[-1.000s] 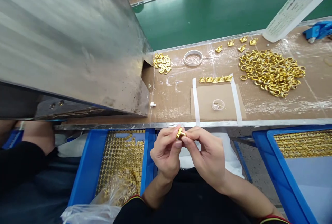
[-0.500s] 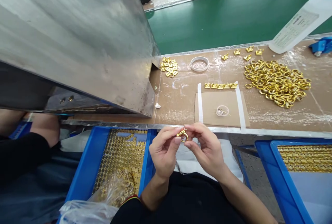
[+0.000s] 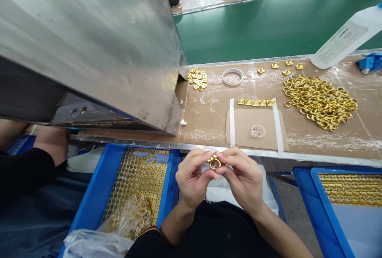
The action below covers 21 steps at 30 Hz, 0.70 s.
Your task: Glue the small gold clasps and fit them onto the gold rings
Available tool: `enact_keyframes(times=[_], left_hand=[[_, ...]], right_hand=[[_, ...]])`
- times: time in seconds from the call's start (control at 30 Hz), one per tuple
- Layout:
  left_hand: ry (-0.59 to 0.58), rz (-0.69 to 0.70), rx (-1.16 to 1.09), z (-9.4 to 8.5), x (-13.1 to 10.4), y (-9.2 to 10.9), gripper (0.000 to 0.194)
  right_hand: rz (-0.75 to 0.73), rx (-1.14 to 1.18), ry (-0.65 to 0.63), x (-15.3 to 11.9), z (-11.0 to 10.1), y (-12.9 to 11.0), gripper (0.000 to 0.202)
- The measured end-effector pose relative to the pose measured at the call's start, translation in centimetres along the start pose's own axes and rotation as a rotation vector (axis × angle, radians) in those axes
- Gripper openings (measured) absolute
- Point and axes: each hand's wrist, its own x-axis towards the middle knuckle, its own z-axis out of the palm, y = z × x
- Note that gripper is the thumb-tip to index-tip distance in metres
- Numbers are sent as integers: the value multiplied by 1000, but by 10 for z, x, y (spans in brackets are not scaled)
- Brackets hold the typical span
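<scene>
1. Left hand (image 3: 193, 176) pinches one side of a gold ring (image 3: 213, 158), just short of the workbench's (image 3: 205, 128) near edge.
2. Right hand (image 3: 244, 178) pinches the same ring from the opposite side.
3. Beyond them, a taped cardboard pad (image 3: 244, 118) lies left of piled gold rings (image 3: 320, 100).

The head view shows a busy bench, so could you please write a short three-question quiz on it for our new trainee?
1. True or false: in the picture, the ring heap lies to the right of the cardboard pad.
2. Which item do the left hand and the right hand hold between them? A) white bottle; B) gold ring; C) blue tray.
3. How many gold pieces form the row just beyond the pad?

Key: 1. True. 2. B. 3. Five.
</scene>
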Motion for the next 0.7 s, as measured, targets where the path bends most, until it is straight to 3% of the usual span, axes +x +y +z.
enact_keyframes(times=[0.57, 0.7], left_hand=[[-94, 84, -98, -1, 12, -8, 30], [-83, 24, -45, -1, 12, -6, 28]], right_hand=[[154, 188, -20, 4, -5, -1, 4], [108, 122, 4, 0, -6, 1, 17]])
